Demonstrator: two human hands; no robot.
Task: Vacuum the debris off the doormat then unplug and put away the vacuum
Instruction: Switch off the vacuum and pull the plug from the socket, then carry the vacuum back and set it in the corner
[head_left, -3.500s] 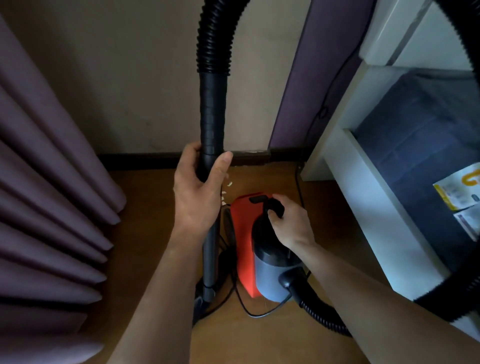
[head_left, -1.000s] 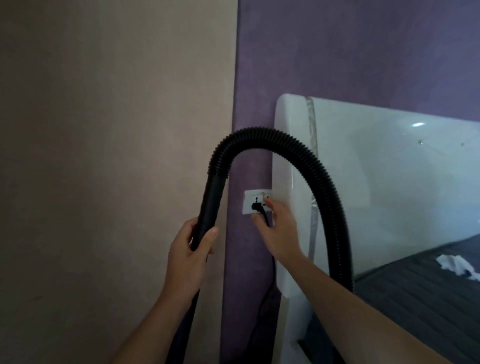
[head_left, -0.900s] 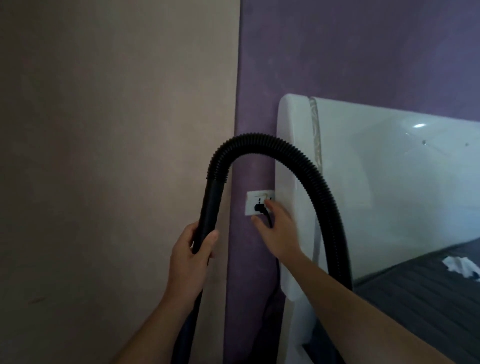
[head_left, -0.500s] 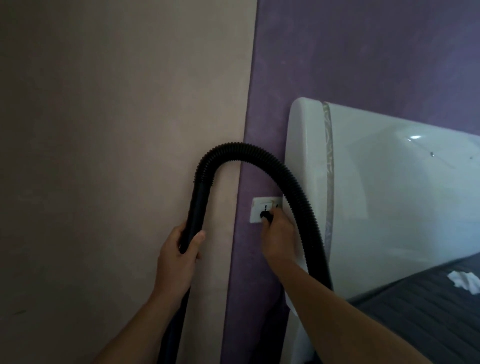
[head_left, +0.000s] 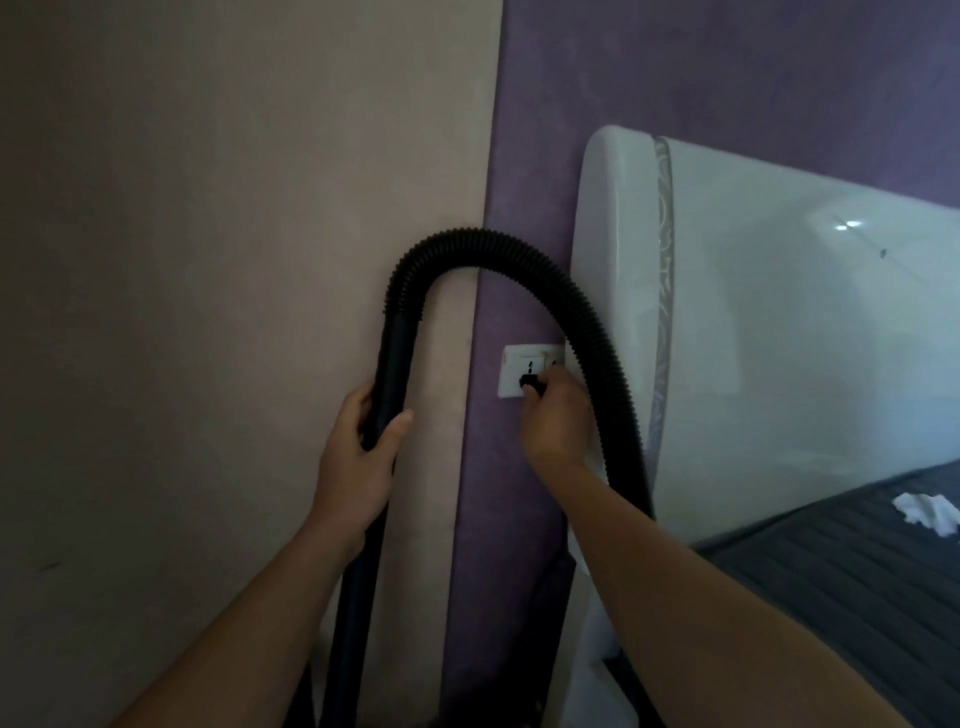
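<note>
My left hand (head_left: 358, 457) grips the vacuum's black rigid tube (head_left: 392, 374), held upright against the beige wall. From the tube's top the ribbed black hose (head_left: 519, 254) arches over to the right and drops behind my right forearm. My right hand (head_left: 558, 415) is curled round the black plug (head_left: 531, 385), which sits in the white wall socket (head_left: 519, 366) on the purple wall. The vacuum's body and the doormat are out of view.
A glossy white headboard (head_left: 779, 338) stands right of the socket, close to my right hand. A dark quilted mattress (head_left: 857, 561) lies at the lower right with a crumpled white tissue (head_left: 927, 512) on it. The beige wall (head_left: 208, 312) fills the left.
My right hand left the vacuum's handle on the floor, rose to the wall socket and closed round the plug. My view lifted from floor to wall. The left hand kept the tube.
</note>
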